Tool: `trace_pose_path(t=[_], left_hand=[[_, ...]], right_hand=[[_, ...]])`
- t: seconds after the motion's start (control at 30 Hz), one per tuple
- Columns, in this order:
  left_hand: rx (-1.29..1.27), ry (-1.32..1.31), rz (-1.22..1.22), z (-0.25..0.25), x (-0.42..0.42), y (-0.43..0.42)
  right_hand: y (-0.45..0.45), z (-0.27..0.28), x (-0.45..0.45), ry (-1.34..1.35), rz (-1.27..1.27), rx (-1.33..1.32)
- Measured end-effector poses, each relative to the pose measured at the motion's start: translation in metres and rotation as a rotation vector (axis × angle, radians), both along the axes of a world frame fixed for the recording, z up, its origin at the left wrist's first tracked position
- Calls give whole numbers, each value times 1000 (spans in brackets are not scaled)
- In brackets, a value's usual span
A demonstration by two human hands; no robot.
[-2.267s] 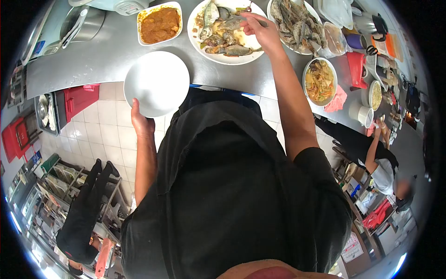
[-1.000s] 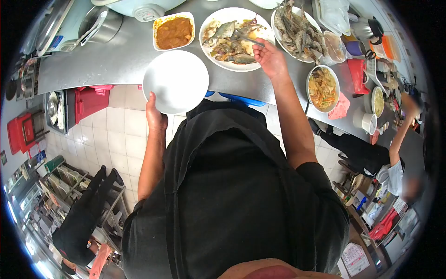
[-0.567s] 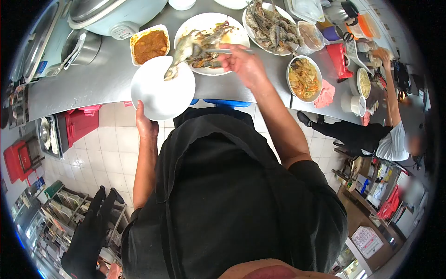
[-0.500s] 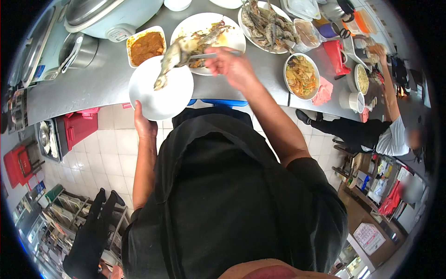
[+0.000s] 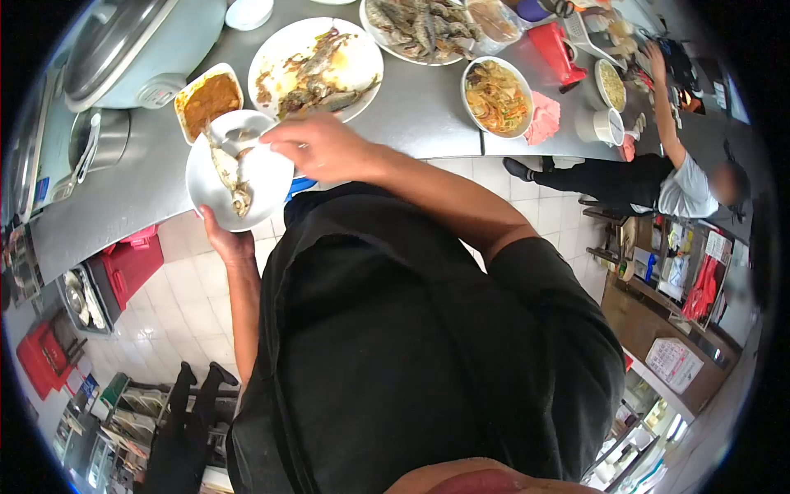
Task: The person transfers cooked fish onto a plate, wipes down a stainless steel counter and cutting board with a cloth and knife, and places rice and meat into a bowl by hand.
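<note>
My left hand (image 5: pixel 230 240) grips the near rim of a white plate (image 5: pixel 267 185), holding it at the counter's front edge. On that plate lies a whole cooked fish (image 5: pixel 228 171), lengthwise and left of the middle. My right hand (image 5: pixel 325 146) is closed around a metal spoon (image 5: pixel 239 137), whose head is over the far part of the plate beside the fish; most of its handle is hidden by my fingers. Beyond them, a large white plate (image 5: pixel 265 41) carries more cooked fish (image 5: pixel 325 74) in brownish sauce. A square dish of orange-brown sauce (image 5: pixel 212 105) stands just behind the held plate.
Another plate of fish (image 5: pixel 420 29) and a bowl of noodles with vegetables (image 5: pixel 496 96) stand to the right, near a pink cloth (image 5: pixel 543 118). A large rice cooker (image 5: pixel 123 49) and a metal pot (image 5: pixel 111 142) are at left. A co-worker (image 5: pixel 687 185) reaches over the counter at far right.
The fish has gone from hanging on the spoon over the plates to lying on the held plate. My right hand has moved left and nearer; the view has shifted.
</note>
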State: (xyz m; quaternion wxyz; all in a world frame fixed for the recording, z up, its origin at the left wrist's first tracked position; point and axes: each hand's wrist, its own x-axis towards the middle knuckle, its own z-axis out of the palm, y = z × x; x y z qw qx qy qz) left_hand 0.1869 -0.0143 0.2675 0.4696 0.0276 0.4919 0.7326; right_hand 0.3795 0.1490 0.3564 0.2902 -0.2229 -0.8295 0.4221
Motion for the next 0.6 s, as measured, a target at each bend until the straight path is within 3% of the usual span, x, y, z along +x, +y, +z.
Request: trace_pose_path(t=[0.1, 0.17, 0.3, 0.5, 0.6], left_hand=[[-20, -26, 36, -14, -7, -7], [-37, -6, 63, -10, -6, -5], [-26, -21, 49, -9, -7, -7], [-53, -28, 28, -7, -8, -8], [-52, -18, 40, -14, -10, -10]], right_hand=[[8, 9, 26, 127, -124, -253], [24, 17, 53, 7, -237, -419], [58, -9, 106, 27, -349, -393], [48, -25, 115, -233, -24, -87], [48, -47, 103, -207, -119, -80]])
